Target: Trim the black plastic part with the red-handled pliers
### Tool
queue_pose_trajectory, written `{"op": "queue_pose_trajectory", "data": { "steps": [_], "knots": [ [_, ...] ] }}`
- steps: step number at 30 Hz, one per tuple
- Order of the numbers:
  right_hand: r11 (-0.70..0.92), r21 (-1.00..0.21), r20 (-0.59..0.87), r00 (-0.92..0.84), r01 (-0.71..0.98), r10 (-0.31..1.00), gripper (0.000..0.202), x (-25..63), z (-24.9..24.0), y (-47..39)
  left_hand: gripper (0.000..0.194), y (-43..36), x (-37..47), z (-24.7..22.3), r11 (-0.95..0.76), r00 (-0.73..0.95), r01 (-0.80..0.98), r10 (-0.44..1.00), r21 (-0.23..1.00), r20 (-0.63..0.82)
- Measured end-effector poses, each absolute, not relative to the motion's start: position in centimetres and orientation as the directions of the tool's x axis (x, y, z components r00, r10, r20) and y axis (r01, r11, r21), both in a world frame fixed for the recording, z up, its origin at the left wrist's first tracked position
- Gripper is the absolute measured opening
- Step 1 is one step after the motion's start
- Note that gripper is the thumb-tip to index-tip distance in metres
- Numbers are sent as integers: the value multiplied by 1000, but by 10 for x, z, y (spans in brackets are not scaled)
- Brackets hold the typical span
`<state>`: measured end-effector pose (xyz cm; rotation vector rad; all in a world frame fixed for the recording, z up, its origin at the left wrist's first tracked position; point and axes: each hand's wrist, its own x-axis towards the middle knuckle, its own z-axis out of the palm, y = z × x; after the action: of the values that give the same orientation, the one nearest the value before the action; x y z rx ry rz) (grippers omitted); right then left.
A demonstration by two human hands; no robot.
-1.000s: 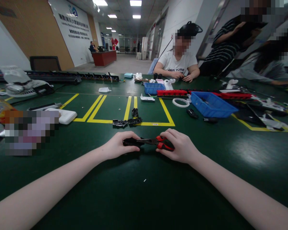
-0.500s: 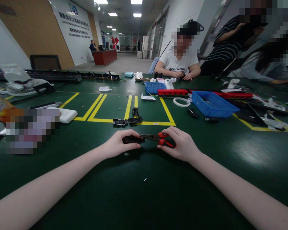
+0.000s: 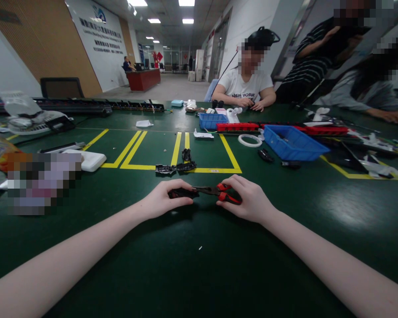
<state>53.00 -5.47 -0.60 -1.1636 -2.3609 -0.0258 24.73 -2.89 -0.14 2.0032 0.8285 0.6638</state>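
Observation:
Just above the green table (image 3: pixel 199 282), my left hand (image 3: pixel 164 198) is closed on a dark, elongated plastic part (image 3: pixel 183 193), its far side covered by my fingers. My right hand (image 3: pixel 248 198) grips red-handled needle-nose pliers (image 3: pixel 223 192), whose handles are slightly spread. The pliers' tip points left and meets the right end of the dark part; whether the jaws clamp it I cannot tell. Beyond my hands, several similar black plastic parts (image 3: pixel 166 169) lie by the yellow tape. A small white sliver (image 3: pixel 200 248) lies on the table nearer to me.
To the right are a large blue bin (image 3: pixel 293 143), a white tape ring (image 3: pixel 250 140) and black pieces (image 3: pixel 265 155). A smaller blue bin (image 3: pixel 212 121) stands farther back. At left are a white box (image 3: pixel 93 160) and a fan (image 3: pixel 36 117). A person in a white shirt (image 3: pixel 243 88) sits opposite.
The whole view has shifted very slightly. Both hands, the pliers and the dark part keep nearly the same position and grip.

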Motion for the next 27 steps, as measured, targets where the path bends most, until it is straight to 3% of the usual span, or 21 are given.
{"op": "queue_pose_trajectory", "data": {
  "steps": [27],
  "knots": [
    [630,-135,443,-522,765,729,42,530,-6,-57,27,-29,246,-2,-379,625,277,769,883,134]
  ]
}}
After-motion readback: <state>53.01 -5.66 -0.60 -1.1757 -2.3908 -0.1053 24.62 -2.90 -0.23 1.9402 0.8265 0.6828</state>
